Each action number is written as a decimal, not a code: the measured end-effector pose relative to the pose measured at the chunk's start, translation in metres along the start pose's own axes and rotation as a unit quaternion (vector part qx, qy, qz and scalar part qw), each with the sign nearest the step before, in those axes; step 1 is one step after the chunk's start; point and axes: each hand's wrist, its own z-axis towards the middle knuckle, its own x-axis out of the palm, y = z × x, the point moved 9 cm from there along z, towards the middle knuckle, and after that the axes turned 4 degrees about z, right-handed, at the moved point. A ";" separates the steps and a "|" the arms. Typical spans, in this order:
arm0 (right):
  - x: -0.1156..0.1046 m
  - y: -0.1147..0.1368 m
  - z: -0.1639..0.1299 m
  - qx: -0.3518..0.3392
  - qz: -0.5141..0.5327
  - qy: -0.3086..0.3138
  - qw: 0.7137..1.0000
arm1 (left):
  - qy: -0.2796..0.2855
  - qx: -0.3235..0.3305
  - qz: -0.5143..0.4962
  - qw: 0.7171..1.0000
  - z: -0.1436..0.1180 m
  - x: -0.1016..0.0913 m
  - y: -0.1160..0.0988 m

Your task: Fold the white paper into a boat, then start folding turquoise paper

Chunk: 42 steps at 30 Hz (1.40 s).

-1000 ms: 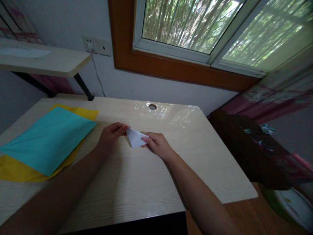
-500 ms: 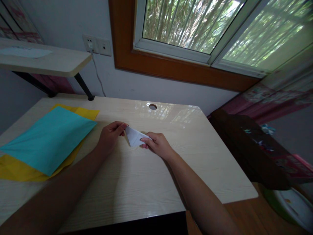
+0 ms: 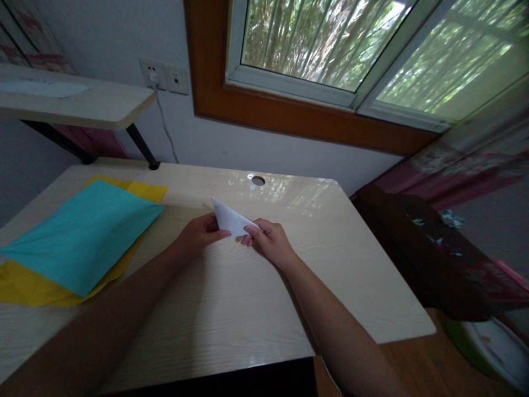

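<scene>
Head view: left hand (image 3: 198,234) and right hand (image 3: 270,242) both pinching a small white folded paper (image 3: 231,220), already triangle-shaped, more creasing probably left; fingers closed on it.

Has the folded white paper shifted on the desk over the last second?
Yes. The white paper has turned: its point now aims up toward the cable hole, nearer it than before. Left hand and right hand pinch its lower edge.

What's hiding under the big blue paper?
A yellow paper lies under the blue paper, peeking out along the far and near edges. The blue sheet covers its middle, so anything else beneath cannot be seen.
</scene>
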 end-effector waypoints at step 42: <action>-0.011 -0.020 0.002 0.060 0.071 -0.041 0.995 | -0.024 0.001 -0.060 0.998 0.000 -0.010 -0.004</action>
